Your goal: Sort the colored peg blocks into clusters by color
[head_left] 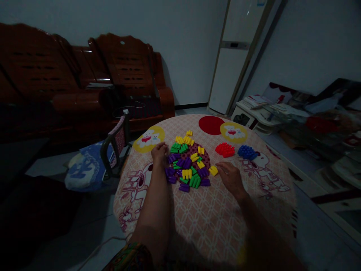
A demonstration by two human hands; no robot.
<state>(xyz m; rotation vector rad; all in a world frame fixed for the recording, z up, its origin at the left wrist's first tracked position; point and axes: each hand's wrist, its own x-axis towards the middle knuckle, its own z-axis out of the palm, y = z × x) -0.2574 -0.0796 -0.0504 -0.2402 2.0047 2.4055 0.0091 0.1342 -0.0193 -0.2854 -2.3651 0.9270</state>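
Several ridged plastic pieces lie in a loose heap on the round table, among them purple pieces (184,163), green pieces (194,181) and yellow pieces (187,174). My right hand (231,178) is at the heap's right side, its fingertips closed on the edge of a yellow ridged piece (213,171) at the tabletop. My left hand (160,153) is at the heap's left edge with its fingers curled in, close to the purple and green pieces. Whatever it may hold is hidden. Past my right hand sit a red cluster (225,149) and a blue cluster (247,152) of similar pieces.
A patterned cloth (203,210) covers the table. A chair (117,146) with a blue and white cloth (86,167) stands at the left. Behind are a wooden sofa (126,71) and a tall white cabinet-like unit (229,75). Papers (254,101) and other items crowd the right side.
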